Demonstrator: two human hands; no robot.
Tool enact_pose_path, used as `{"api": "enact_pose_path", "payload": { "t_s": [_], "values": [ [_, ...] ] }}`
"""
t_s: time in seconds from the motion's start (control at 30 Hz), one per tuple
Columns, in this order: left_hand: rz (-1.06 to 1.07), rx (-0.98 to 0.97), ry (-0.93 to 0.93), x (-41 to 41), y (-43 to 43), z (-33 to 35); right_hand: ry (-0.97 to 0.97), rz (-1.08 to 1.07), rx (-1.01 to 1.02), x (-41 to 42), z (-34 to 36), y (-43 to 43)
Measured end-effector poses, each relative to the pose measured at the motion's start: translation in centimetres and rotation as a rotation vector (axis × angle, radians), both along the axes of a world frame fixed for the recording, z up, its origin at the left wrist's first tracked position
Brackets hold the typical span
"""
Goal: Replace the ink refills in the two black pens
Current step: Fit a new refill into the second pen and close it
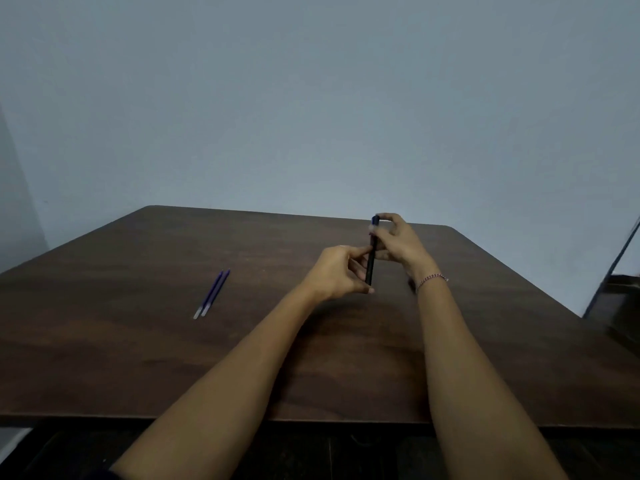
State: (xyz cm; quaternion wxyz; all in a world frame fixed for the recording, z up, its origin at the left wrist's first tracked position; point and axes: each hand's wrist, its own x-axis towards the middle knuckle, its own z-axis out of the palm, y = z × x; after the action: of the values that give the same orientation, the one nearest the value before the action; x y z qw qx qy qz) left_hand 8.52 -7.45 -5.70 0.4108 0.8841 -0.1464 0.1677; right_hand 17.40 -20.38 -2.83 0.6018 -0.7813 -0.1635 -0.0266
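I hold a black pen [371,263] nearly upright above the dark wooden table [138,358], right of centre. My left hand [337,271] pinches its lower half between thumb and fingers. My right hand [398,242] grips the upper end, where a blue cap or tip [375,220] shows beside my fingertips. Two purple ink refills [212,294] lie side by side on the table to the left, pale tips toward me. A dark sliver under my right wrist [412,285] may be the second pen; I cannot tell.
A plain blue-grey wall rises behind the table's far edge. A dark piece of furniture [620,306] stands off the table's right side. The near table edge runs just in front of my forearms.
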Motion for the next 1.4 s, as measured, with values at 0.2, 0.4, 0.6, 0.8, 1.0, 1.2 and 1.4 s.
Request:
{"api": "enact_pose_path", "payload": {
  "t_s": [0.2,0.4,0.6,0.8,1.0,1.2,1.4],
  "values": [
    [0.029,0.114,-0.080,-0.4,-3.7,-0.5,-0.310,-0.142,-0.387,0.2,0.3,-4.7],
    [0.193,0.187,-0.071,-0.1,-6.3,-2.2,-0.219,-0.195,-0.604,0.0,-1.6,-5.1],
    [0.226,0.277,0.044,0.1,-6.7,-2.7,-0.233,-0.286,-0.635,0.7,-2.0,-5.5],
    [0.248,0.261,0.073,-0.1,-6.7,-2.5,-0.179,-0.323,-0.768,1.5,-2.6,-6.0],
    [0.272,0.289,0.103,-0.2,-6.7,-2.5,-0.152,-0.330,-0.830,1.9,-2.9,-6.2],
    [0.261,0.301,0.103,-0.2,-7.2,-2.5,-0.118,-0.303,-0.897,1.6,-2.9,-6.3],
    [0.251,0.315,0.114,0.0,-7.4,-2.5,-0.086,-0.303,-0.896,1.6,-2.9,-6.4]
  ]
}}
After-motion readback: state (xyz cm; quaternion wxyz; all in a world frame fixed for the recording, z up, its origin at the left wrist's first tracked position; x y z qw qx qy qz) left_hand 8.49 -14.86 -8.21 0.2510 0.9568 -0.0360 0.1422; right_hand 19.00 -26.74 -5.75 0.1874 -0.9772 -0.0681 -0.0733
